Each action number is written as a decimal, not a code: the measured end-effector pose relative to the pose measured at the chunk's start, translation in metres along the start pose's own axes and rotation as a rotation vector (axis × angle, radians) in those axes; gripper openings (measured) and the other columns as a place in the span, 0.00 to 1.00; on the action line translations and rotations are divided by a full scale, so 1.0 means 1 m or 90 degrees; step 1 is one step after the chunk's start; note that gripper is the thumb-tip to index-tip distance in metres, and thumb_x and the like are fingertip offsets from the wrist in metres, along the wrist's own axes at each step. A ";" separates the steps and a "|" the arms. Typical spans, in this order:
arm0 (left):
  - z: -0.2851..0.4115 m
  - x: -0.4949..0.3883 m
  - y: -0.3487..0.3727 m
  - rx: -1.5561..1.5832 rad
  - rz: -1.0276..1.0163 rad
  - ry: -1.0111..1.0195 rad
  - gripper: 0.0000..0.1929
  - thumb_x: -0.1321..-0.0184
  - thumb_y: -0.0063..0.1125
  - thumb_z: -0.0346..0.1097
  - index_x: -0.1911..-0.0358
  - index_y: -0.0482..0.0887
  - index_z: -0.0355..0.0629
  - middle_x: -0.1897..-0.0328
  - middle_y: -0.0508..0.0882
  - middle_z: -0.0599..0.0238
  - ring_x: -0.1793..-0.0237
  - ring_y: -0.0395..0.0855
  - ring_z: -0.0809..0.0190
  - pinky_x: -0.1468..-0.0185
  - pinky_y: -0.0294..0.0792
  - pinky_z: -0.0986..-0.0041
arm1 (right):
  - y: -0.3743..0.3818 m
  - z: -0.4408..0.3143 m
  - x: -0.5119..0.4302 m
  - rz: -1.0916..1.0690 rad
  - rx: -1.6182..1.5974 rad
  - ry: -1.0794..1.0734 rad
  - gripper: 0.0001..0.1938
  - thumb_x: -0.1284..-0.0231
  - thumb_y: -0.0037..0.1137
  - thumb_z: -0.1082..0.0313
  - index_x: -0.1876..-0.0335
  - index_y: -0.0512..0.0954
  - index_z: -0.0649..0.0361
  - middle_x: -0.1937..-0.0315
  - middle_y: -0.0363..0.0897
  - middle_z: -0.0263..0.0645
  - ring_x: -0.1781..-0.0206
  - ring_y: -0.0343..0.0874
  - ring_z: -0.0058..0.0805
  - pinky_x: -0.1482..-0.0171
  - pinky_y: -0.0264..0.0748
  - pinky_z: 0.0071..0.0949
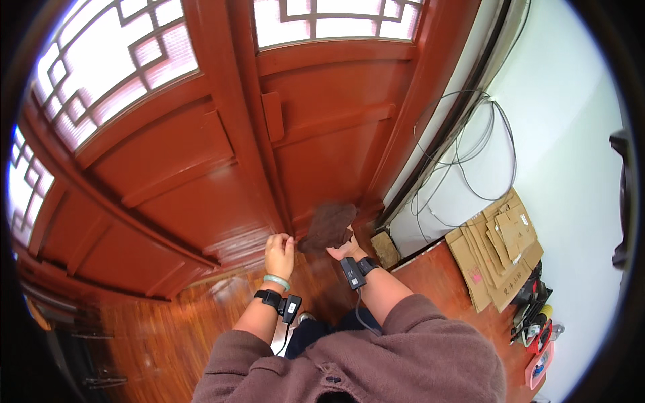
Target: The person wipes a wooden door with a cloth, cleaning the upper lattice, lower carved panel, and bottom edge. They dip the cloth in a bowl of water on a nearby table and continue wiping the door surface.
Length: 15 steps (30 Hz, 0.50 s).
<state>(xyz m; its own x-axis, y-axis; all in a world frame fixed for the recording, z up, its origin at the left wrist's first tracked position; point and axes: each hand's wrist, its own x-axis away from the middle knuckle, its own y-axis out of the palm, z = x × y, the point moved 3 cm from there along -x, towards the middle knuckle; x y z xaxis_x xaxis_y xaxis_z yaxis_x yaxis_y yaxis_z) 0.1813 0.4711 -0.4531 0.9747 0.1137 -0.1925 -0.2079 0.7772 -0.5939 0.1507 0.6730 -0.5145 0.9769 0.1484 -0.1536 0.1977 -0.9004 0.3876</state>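
Observation:
A dark brown cloth (328, 226) hangs bunched in my right hand (345, 248), in front of the lower part of a red wooden door (322, 166). It covers most of the fingers. My left hand (280, 258) is level with it, a short way to the left, with the fingers curled together. I see nothing in the left hand; its palm side is partly hidden. A pale green bangle (277, 282) circles the left wrist. Black strapped devices sit on both wrists, the left one (291, 308) and the right one (352, 273), each with a cable.
Another red door panel (176, 176) stands to the left. Loops of black cable (513, 151) hang on the white wall (564, 131). Flattened cardboard (496, 257) leans there, near a pink basket (540, 365). A stone block (386, 249) sits by the door frame on the wood floor (166, 337).

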 end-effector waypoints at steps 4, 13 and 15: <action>-0.038 -0.058 0.024 -0.103 0.126 0.059 0.23 0.41 0.59 0.36 0.43 0.74 0.37 0.36 0.72 0.48 0.33 0.65 0.43 0.28 0.54 0.53 | -0.027 -0.004 -0.080 0.054 0.871 -0.393 0.14 0.37 0.45 0.72 0.47 0.76 0.60 0.48 0.78 0.47 0.49 0.75 0.48 0.51 0.71 0.39; -0.122 -0.162 0.081 -0.227 0.444 0.389 0.47 0.43 0.66 0.40 0.27 0.47 0.32 0.22 0.47 0.36 0.21 0.43 0.38 0.24 0.33 0.41 | 0.014 0.040 -0.263 0.188 0.849 -0.627 0.18 0.45 0.58 0.57 0.50 0.81 0.54 0.44 0.78 0.38 0.35 0.69 0.42 0.29 0.37 0.69; -0.129 -0.175 0.090 -0.247 0.508 0.396 0.49 0.43 0.67 0.43 0.27 0.47 0.31 0.22 0.47 0.34 0.22 0.46 0.37 0.24 0.37 0.41 | 0.019 0.061 -0.268 0.215 0.832 -0.709 0.16 0.43 0.55 0.55 0.54 0.83 0.55 0.47 0.81 0.36 0.38 0.72 0.41 0.32 0.39 0.73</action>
<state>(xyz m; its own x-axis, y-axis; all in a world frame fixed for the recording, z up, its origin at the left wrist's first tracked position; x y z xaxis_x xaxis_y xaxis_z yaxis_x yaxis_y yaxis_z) -0.0187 0.4418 -0.5736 0.3571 0.0812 -0.9305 -0.8821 0.3570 -0.3074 -0.1128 0.5915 -0.5216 0.3311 0.0786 -0.9403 -0.7210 -0.6218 -0.3058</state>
